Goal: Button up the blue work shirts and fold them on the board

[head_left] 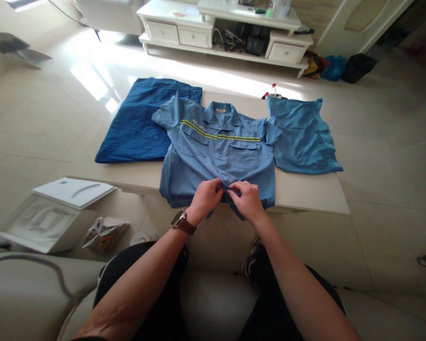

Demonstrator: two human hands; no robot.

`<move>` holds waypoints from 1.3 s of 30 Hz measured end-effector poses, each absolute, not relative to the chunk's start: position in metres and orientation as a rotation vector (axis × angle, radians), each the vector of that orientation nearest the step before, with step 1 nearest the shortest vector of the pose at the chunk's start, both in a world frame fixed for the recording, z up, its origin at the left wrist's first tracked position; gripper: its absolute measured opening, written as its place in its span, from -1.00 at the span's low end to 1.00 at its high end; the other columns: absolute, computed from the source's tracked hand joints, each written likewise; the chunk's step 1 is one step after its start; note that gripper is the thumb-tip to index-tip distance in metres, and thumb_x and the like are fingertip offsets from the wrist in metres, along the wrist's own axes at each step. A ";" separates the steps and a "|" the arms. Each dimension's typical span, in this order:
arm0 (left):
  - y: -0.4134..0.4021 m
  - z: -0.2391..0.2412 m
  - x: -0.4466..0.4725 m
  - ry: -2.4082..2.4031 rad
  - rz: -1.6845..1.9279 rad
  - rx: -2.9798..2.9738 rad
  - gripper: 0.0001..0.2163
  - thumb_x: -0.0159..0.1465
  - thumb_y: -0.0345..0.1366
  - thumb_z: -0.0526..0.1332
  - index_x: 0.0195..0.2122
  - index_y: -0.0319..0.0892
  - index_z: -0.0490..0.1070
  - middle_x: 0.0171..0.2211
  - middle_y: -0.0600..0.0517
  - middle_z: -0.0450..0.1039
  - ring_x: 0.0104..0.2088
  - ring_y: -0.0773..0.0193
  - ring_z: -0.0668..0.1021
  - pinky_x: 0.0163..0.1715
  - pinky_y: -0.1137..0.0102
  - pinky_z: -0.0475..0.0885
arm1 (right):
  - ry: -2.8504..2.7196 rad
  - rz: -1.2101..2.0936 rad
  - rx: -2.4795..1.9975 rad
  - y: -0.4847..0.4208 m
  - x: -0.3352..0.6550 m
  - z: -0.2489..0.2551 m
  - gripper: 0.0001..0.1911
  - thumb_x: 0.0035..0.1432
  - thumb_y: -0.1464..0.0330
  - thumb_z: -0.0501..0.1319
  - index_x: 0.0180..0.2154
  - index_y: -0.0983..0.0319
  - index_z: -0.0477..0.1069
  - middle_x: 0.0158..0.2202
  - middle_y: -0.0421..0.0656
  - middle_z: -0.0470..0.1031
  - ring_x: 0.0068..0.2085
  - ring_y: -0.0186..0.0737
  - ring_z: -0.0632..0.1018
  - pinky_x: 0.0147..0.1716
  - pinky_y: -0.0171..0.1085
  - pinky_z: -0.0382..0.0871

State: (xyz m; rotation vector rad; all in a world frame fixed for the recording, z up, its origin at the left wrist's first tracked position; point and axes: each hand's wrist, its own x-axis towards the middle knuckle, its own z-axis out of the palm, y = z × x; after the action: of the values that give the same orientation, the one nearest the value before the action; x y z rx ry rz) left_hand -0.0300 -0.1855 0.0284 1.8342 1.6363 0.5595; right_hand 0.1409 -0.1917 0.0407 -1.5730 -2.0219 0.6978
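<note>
A light blue short-sleeved work shirt (202,161) lies front side up on the low white table (307,192), its collar away from me. Yellow stripes cross its chest above two flap pockets. My left hand (208,194), with a watch on the wrist, pinches the shirt's front near the bottom hem. Close beside it, my right hand (246,196) pinches the other front edge. Both hands are closed on the cloth, and a little of it bunches between them. Whether a button sits in the fingers is hidden. The hem hangs over the table's near edge.
Dark blue folded cloth (138,123) lies left of the shirt, and a lighter blue folded garment (303,137) lies right. A red-capped bottle (273,89) shows behind the table. A white box (53,222) and a plastic bag (104,234) are on the floor at left.
</note>
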 end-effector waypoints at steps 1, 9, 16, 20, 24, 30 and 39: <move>-0.185 0.029 -0.030 1.639 0.566 1.843 -0.86 0.28 -0.36 0.18 -0.34 -0.17 0.54 -0.44 -0.01 0.52 -0.43 0.26 0.45 -0.36 0.40 0.20 | -2.021 0.657 -1.580 -0.190 0.143 0.040 -0.90 0.28 0.34 0.22 -0.29 0.16 0.51 -0.29 -0.14 0.59 -0.17 -0.10 0.53 -0.07 -0.15 0.20; -0.186 0.038 -0.033 1.473 0.422 1.929 -0.85 0.24 -0.26 0.26 -0.40 -0.16 0.58 -0.47 0.00 0.52 -0.42 0.28 0.44 -0.38 0.41 0.18 | -1.971 0.461 -1.754 -0.188 0.150 0.036 -0.84 0.30 0.35 0.16 -0.32 0.16 0.50 -0.32 -0.11 0.58 -0.21 -0.07 0.51 -0.20 -0.18 0.17; -0.188 0.041 -0.037 1.275 0.259 1.971 -0.90 0.14 -0.31 0.30 -0.45 -0.13 0.62 -0.52 0.01 0.51 -0.45 0.25 0.46 -0.38 0.39 0.22 | -1.992 0.331 -1.830 -0.183 0.157 0.033 -0.89 0.18 0.40 0.16 -0.41 0.15 0.35 -0.30 -0.08 0.50 -0.20 -0.05 0.45 -0.19 -0.16 0.20; -0.190 0.038 -0.038 1.207 0.153 1.951 -0.93 0.06 -0.38 0.34 -0.51 -0.10 0.62 -0.53 0.02 0.53 -0.47 0.24 0.47 -0.38 0.38 0.24 | -2.067 0.372 -1.762 -0.184 0.155 0.026 -0.87 0.10 0.49 0.15 -0.29 0.17 0.38 -0.23 -0.05 0.50 -0.13 -0.03 0.46 -0.11 -0.16 0.28; -0.192 0.032 -0.036 1.120 0.131 1.943 -0.94 0.07 -0.36 0.37 -0.52 -0.09 0.63 -0.54 0.02 0.55 -0.49 0.25 0.48 -0.37 0.39 0.27 | -2.159 0.559 -1.681 -0.190 0.143 0.016 -0.78 0.21 0.33 0.24 -0.09 0.20 0.43 -0.08 -0.02 0.55 0.00 0.00 0.48 -0.02 -0.14 0.33; -0.193 0.029 -0.035 1.080 0.054 1.980 -0.94 0.08 -0.35 0.40 -0.52 -0.10 0.65 -0.52 0.01 0.58 -0.48 0.26 0.51 -0.38 0.40 0.28 | -2.382 0.682 -1.770 -0.196 0.135 0.003 -0.75 0.24 0.28 0.29 -0.05 0.17 0.53 -0.05 -0.03 0.59 -0.02 -0.01 0.50 -0.08 -0.15 0.34; -0.194 0.028 -0.042 1.226 -0.319 1.922 -0.91 0.07 -0.20 0.42 -0.44 -0.06 0.67 -0.45 0.02 0.62 -0.38 0.19 0.61 -0.33 0.41 0.39 | -2.436 0.625 -1.842 -0.192 0.134 0.004 -0.85 0.20 0.45 0.15 -0.33 0.20 0.49 -0.22 -0.05 0.58 -0.11 -0.09 0.48 -0.20 -0.22 0.26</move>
State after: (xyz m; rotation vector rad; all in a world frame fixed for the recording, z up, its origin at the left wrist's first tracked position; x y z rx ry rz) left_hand -0.0420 -0.1938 0.0277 1.9222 1.2265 -0.3193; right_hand 0.1339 -0.1925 0.0042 -1.8422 -2.4359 0.6252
